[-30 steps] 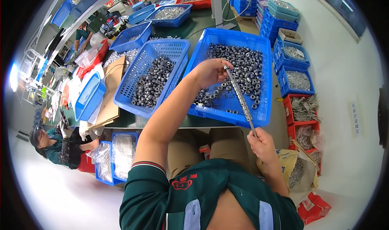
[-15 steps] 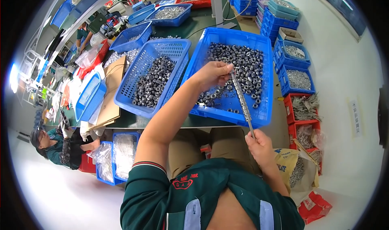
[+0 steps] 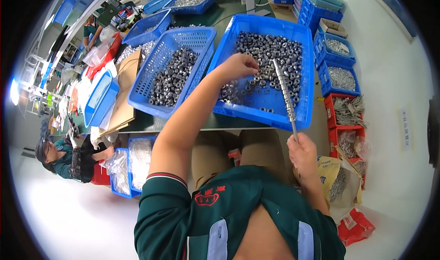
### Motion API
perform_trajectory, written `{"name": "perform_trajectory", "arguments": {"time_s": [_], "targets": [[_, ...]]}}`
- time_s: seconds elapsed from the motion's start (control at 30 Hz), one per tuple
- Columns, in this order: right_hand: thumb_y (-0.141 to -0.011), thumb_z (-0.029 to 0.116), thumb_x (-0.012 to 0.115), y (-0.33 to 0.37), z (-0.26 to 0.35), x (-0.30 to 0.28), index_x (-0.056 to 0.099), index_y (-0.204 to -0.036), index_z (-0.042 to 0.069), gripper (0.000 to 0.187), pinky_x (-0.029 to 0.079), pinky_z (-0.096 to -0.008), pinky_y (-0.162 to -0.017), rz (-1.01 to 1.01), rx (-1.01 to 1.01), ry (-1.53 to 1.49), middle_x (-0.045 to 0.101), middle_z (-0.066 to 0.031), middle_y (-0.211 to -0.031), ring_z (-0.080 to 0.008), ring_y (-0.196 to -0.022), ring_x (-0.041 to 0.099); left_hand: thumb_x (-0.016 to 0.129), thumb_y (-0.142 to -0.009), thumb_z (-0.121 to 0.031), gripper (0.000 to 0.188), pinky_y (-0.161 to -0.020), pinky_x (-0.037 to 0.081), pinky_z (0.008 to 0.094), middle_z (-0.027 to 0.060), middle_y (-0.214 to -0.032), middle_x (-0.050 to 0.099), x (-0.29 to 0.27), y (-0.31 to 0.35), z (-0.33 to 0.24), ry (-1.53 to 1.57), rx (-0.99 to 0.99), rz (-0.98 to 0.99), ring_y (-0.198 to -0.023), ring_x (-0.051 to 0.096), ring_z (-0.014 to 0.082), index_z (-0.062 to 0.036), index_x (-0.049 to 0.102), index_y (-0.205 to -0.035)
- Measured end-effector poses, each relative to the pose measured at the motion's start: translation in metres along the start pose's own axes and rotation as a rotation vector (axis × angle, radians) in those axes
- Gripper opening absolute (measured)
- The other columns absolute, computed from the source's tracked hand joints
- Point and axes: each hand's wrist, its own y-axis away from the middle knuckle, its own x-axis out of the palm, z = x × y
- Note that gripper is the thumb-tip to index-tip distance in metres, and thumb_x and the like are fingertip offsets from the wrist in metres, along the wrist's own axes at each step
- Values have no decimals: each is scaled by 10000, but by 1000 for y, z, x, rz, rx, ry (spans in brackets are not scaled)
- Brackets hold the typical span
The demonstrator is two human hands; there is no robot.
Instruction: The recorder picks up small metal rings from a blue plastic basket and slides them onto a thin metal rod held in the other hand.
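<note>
My right hand (image 3: pixel 302 152) is closed around the lower end of a slim metal rod (image 3: pixel 286 95). Several small metal rings sit along the rod's upper length, and its tip points up and away over the blue tray (image 3: pixel 310 72). Left of the tip, my left hand (image 3: pixel 240 66) hovers above the tray, fingers loosely bent and apart, with no part visible in them. Below it lie many small dark metal nut-like rings (image 3: pixel 275 53), heaped at the tray's far side, with a few loose ones near its front.
A perforated blue basket (image 3: pixel 137 92) of similar rings stands left of the tray on the green table (image 3: pixel 224 122). Cardboard sheets (image 3: pixel 127 90) lie further left. Stacked blue bins (image 3: pixel 337 74) and red bins (image 3: pixel 337 136) line the right. A co-worker (image 3: pixel 64 157) sits at the left.
My left hand has left the rod's tip and moved left over the rings. The right hand has shifted slightly right and up with the rod. The whole view has tilted a little.
</note>
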Motion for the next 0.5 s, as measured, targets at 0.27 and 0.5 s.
{"name": "perform_trajectory", "arguments": {"time_s": [0.27, 0.5], "targets": [[-900, 155, 553, -3, 2, 0, 506, -857, 69, 107, 232, -162, -394, 20, 15, -62, 394, 76, -569, -2, -433, 333, 687, -716, -257, 218, -722, 496, 391, 103, -843, 657, 34, 1, 10, -910, -89, 159, -830, 630, 287, -106, 662, -870], [-897, 157, 554, -2, 2, 0, 503, -845, 68, 115, 237, -163, -401, 37, 25, -49, 400, 75, -581, -2, -445, 336, 682, -701, -226, 232, -701, 492, 401, 131, -866, 651, 27, -5, 13, -846, -42, 130, -817, 628, 294, -86, 658, -885]]}}
